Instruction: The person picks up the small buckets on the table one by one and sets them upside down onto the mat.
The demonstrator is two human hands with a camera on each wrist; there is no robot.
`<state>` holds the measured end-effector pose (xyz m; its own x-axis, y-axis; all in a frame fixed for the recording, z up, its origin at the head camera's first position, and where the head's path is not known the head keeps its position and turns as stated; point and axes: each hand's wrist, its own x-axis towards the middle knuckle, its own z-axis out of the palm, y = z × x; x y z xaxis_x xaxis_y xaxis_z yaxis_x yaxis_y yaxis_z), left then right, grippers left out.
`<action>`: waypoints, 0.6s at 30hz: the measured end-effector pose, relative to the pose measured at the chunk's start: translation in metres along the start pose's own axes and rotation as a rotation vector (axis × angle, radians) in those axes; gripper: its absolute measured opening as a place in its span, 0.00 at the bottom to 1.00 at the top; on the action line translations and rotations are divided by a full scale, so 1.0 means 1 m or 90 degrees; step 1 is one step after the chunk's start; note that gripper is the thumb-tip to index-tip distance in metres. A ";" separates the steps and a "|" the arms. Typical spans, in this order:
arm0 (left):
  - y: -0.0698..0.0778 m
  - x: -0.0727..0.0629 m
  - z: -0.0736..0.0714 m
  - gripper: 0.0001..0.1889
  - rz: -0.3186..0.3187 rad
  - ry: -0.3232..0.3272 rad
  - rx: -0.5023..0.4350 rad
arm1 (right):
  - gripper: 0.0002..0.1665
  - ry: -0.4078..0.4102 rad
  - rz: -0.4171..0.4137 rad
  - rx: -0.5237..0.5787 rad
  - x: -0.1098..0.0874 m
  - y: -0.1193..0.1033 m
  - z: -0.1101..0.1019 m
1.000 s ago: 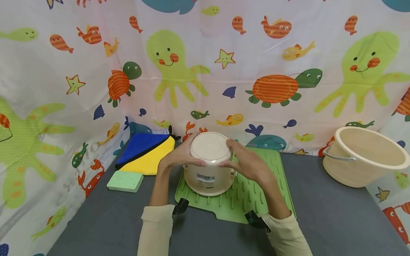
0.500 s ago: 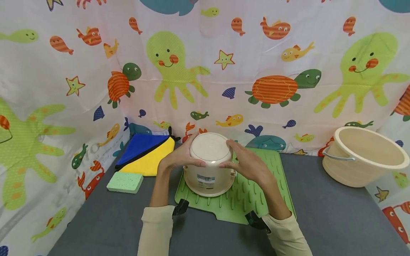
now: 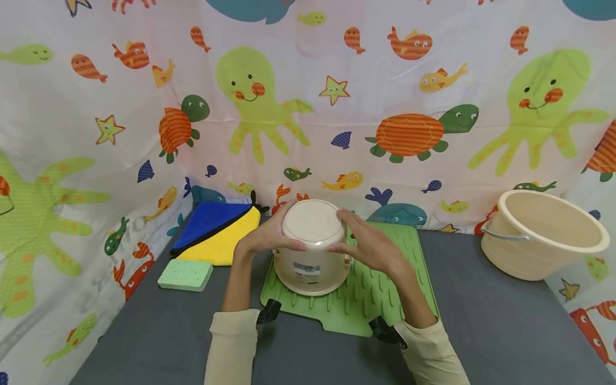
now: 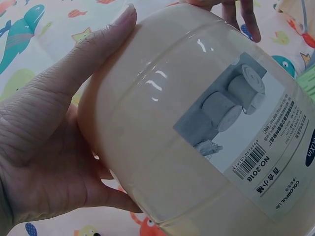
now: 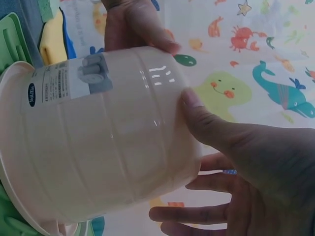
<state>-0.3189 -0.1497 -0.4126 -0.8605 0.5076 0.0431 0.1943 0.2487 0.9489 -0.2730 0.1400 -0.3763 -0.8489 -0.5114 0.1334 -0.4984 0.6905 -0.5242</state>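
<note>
Patterned curtain (image 3: pixel 313 139) with sea creatures encloses a dark grey table (image 3: pixel 159 331) at the back and both sides. On the table lies a green ridged mat (image 3: pixel 401 256); toward its left end stands a cream upturned bucket (image 3: pixel 315 248), base uppermost, flared rim down on the mat. Printed label (image 3: pixel 307 271) faces the person.

Hands: both are in contact with the bucket, close to its base. Left hand (image 3: pixel 269 235) grips the left side, thumb along the near wall, fingers reaching round behind. Right hand (image 3: pixel 372 243) holds the opposite side in like fashion; the right wrist view shows its fingers spread, and whether every fingertip bears on the wall cannot be told. Neither hand is nearer.

Governing relation: the bucket lies directly between the two palms, its long axis upright from rim to base, the hold set high and the wide rim well below. In this inspector's judgement, control depends on even side pressure, since the smooth wall narrows toward the hold.

Surroundings: a second bucket (image 3: pixel 517 254), mouth up, with metal handle (image 3: pixel 505 236), stands well apart to the right. To the left lie a pale green sponge (image 3: pixel 185 275) and, just behind it, a blue and yellow cloth (image 3: pixel 218 232).
</note>
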 end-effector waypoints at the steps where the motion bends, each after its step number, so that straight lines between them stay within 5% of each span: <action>1: 0.000 0.000 0.000 0.70 0.002 -0.002 -0.001 | 0.55 -0.004 -0.002 0.006 0.000 0.001 -0.001; 12: 0.000 -0.002 0.002 0.71 0.006 0.001 -0.002 | 0.55 -0.042 -0.024 0.038 -0.009 0.014 -0.014; 18: 0.000 -0.001 0.000 0.71 0.002 0.004 -0.005 | 0.54 -0.004 -0.015 0.052 -0.022 0.025 -0.040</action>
<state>-0.3180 -0.1503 -0.4124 -0.8630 0.5028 0.0488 0.1941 0.2409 0.9509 -0.2734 0.1885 -0.3588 -0.8360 -0.5302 0.1414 -0.5019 0.6348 -0.5874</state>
